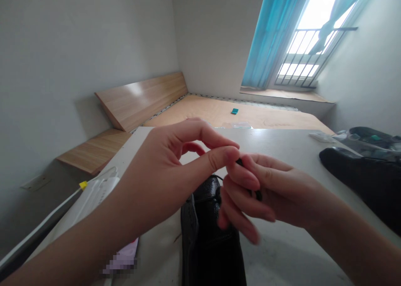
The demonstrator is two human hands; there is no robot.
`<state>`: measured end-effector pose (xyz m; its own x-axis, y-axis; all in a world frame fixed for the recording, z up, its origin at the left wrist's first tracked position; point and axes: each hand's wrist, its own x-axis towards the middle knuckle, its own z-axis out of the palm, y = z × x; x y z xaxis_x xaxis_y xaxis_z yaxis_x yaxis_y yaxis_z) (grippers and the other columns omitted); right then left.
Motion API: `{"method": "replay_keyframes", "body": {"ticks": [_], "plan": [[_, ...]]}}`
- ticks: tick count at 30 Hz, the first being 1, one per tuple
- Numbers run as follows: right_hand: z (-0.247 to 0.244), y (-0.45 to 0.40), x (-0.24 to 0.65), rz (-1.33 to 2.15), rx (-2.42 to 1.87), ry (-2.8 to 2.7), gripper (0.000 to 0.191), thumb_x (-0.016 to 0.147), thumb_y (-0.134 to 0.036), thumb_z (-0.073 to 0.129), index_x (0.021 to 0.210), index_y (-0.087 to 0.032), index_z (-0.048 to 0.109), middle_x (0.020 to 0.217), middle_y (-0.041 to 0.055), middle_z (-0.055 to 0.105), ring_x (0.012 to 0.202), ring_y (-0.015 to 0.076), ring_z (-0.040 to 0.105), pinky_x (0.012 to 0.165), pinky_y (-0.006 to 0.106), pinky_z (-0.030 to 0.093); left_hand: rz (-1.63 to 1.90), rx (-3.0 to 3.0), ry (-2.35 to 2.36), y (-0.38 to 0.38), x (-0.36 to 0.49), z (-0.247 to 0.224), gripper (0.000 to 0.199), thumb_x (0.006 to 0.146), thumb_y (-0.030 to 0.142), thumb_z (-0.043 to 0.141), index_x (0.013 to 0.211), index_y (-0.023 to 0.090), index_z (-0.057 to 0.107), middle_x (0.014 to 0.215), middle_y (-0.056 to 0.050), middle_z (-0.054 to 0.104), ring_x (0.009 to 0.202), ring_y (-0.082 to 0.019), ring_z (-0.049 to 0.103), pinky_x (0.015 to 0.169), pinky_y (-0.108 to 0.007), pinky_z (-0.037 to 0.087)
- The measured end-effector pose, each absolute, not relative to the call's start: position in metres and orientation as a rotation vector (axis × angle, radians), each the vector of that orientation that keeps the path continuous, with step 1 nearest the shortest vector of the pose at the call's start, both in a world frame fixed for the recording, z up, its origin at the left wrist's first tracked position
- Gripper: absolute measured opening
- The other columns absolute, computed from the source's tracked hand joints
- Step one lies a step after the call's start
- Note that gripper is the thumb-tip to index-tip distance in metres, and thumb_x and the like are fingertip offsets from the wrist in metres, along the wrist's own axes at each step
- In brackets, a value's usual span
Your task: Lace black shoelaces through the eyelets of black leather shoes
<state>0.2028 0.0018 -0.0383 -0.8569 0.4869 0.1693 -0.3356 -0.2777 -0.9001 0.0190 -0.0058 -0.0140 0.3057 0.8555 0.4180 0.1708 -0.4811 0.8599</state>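
Bare fingers close on a thin black lace point(239, 162) in the middle of the frame. The left hand point(178, 164) seems to pinch it between thumb and forefinger, while the right hand point(269, 190) curls around it, just above a black leather shoe point(206, 244) on a white tabletop point(282, 141). Work is at the lace, but fingers hide most of it, so any knot or eyelets cannot be made out. A second black shoe point(357, 181) is cut off at the right edge.

**Black leather shoe point(208, 231) with thin black lace point(258, 195), lace end in hand**

Shoe: pebbled upper, lying lengthwise below the hands. Lace: rises from the shoe's top edge, pinched between left hand point(156, 173) and right hand point(266, 190), mostly hidden.
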Motion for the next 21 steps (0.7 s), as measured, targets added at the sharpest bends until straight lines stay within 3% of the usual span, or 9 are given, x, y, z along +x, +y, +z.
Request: {"method": "replay_keyframes", "body": {"ticks": [2,3,7,9,10,12,16,18,21], "plan": [[-0.031,0.000,0.210,2.115,-0.259,-1.589,0.036,0.104,-0.045,0.032,0.078,-0.022,0.042,0.059,-0.0082,0.029,0.045,0.0082,0.030,0.051,0.022,0.038,1.183,1.888,0.900,-0.004,0.018,-0.017,0.009,0.089,0.033,0.067,0.083,0.027,0.070,0.087,0.007,0.074,0.082,-0.010,0.068,0.077,-0.021,0.052],[-0.027,0.000,0.214,1.943,-0.404,-1.752,0.037,0.104,-0.046,0.034,0.078,-0.022,0.043,0.061,-0.0075,0.030,0.047,0.0084,0.029,0.048,0.021,0.034,1.158,1.900,0.897,-0.003,0.018,-0.018,0.009,0.090,0.036,0.066,0.090,0.028,0.070,0.092,0.007,0.073,0.086,-0.011,0.067,0.080,-0.022,0.052],[-0.018,0.005,0.232,0.558,-1.194,-2.371,0.024,0.100,-0.033,0.042,0.081,-0.021,0.052,0.073,0.0009,0.055,0.066,0.0144,0.049,0.060,0.027,0.035,1.062,1.960,0.980,0.000,0.015,-0.023,0.020,0.093,0.046,0.060,0.108,0.035,0.066,0.102,0.006,0.071,0.099,-0.015,0.066,0.083,-0.028,0.051],[-0.017,0.010,0.241,0.162,-1.463,-2.439,0.020,0.096,-0.030,0.043,0.081,-0.022,0.054,0.071,0.0020,0.059,0.065,0.0167,0.052,0.060,0.029,0.034,0.965,2.008,1.051,0.001,0.013,-0.023,0.023,0.093,0.050,0.058,0.109,0.037,0.066,0.105,0.005,0.070,0.103,-0.017,0.065,0.084,-0.030,0.050],[-0.017,0.012,0.246,0.164,-1.553,-2.468,0.022,0.095,-0.030,0.043,0.079,-0.022,0.055,0.067,0.0014,0.058,0.061,0.0164,0.051,0.057,0.028,0.033,0.899,2.033,1.078,0.002,0.011,-0.023,0.025,0.093,0.052,0.056,0.111,0.037,0.065,0.108,0.005,0.069,0.106,-0.017,0.064,0.086,-0.031,0.050],[-0.016,0.015,0.253,0.486,-1.597,-2.517,0.029,0.097,-0.035,0.042,0.076,-0.022,0.056,0.061,-0.0003,0.054,0.055,0.0145,0.047,0.052,0.027,0.033,0.724,2.088,1.122,0.003,0.008,-0.023,0.034,0.091,0.056,0.056,0.121,0.040,0.060,0.119,0.005,0.067,0.113,-0.020,0.061,0.092,-0.034,0.047],[-0.006,0.011,0.259,1.231,-1.188,-2.312,0.040,0.098,-0.049,0.045,0.071,-0.020,0.052,0.063,-0.0022,0.045,0.054,0.0105,0.040,0.046,0.022,0.033,0.203,2.199,1.211,0.004,0.002,-0.028,0.074,0.079,0.067,0.063,0.144,0.038,0.042,0.145,0.000,0.053,0.129,-0.029,0.050,0.104,-0.041,0.041],[0.000,0.006,0.257,1.453,-0.995,-2.183,0.043,0.097,-0.052,0.047,0.070,-0.020,0.050,0.064,-0.0032,0.041,0.052,0.0088,0.035,0.043,0.021,0.028,-0.001,2.228,1.259,0.005,0.002,-0.032,0.082,0.072,0.072,0.064,0.142,0.032,0.047,0.141,-0.006,0.055,0.125,-0.034,0.053,0.100,-0.043,0.043],[0.001,-0.001,0.249,1.736,-0.689,-1.991,0.043,0.098,-0.053,0.047,0.070,-0.019,0.049,0.062,-0.0046,0.038,0.050,0.0079,0.030,0.043,0.022,0.023,-0.054,2.258,1.244,0.005,0.004,-0.036,0.068,0.071,0.069,0.068,0.124,0.027,0.062,0.120,-0.007,0.066,0.107,-0.032,0.062,0.088,-0.039,0.048]]}}
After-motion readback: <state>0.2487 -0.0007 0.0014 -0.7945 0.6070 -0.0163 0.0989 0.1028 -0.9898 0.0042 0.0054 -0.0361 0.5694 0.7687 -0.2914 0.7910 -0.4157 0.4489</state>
